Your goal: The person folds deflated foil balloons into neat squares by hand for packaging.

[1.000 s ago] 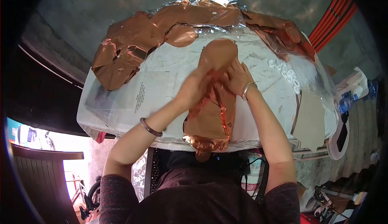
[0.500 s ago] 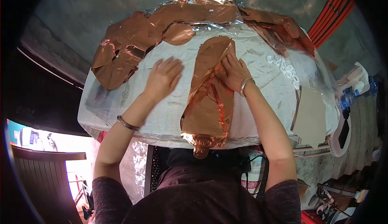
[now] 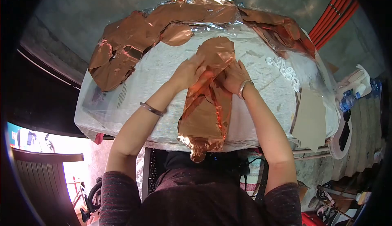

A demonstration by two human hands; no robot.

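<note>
A flat, copper-coloured foil balloon (image 3: 204,118) lies lengthwise on the white-covered table, its narrow tab (image 3: 198,156) hanging over the near edge. Its sides are folded inward, and creases run across the middle. My left hand (image 3: 188,74) rests at the balloon's left edge, fingers stretched toward the fold and slightly blurred. Along the right edge, my right hand (image 3: 236,78) lies with its fingers extended over the foil; part of its thumb side is hidden by the raised fold. Neither hand is closed around anything.
More flat copper foil balloons (image 3: 143,30) with clear plastic film curve along the table's far side. To the right are a row of small white rings (image 3: 286,71) and a beige card sheet (image 3: 311,120). Red tubes (image 3: 332,14) stand beyond the far right corner.
My left hand has moved right, from above the white cover onto the balloon's left edge. My right hand stays at the right edge, and the foil's upper part has shifted its folds.
</note>
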